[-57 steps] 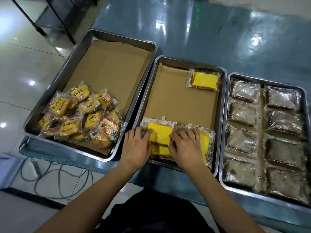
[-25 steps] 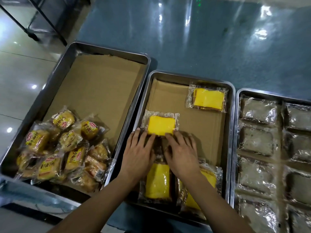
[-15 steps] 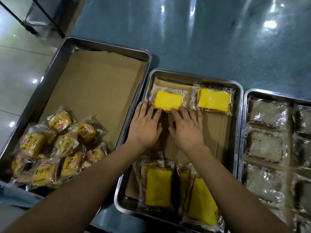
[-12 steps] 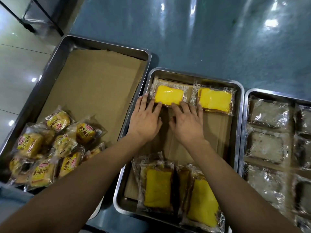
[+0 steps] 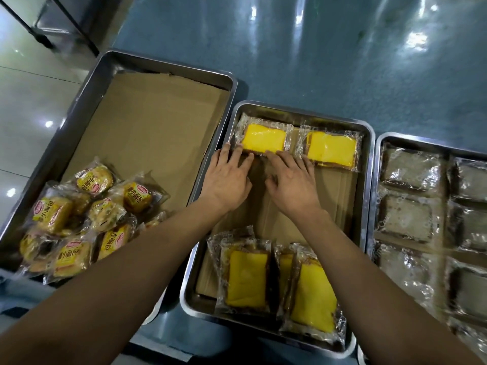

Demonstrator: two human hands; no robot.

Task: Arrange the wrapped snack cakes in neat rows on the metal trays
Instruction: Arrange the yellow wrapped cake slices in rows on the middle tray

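both hands, left hand (image 5: 226, 177) and right hand (image 5: 292, 180), are laid flat with straight fingers against the near edge of a yellow cake (image 5: 263, 138) in the middle tray's (image 5: 367, 206) far-left corner; if pushed unevenly, it could be skewed against the neighbouring cake (image 5: 330, 148).

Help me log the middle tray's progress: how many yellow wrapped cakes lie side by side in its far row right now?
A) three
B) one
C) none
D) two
D: two yellow wrapped cakes sit side by side at the far end of the middle tray, the left cake under the fingertips of the left hand and right hand, the right cake beside it.
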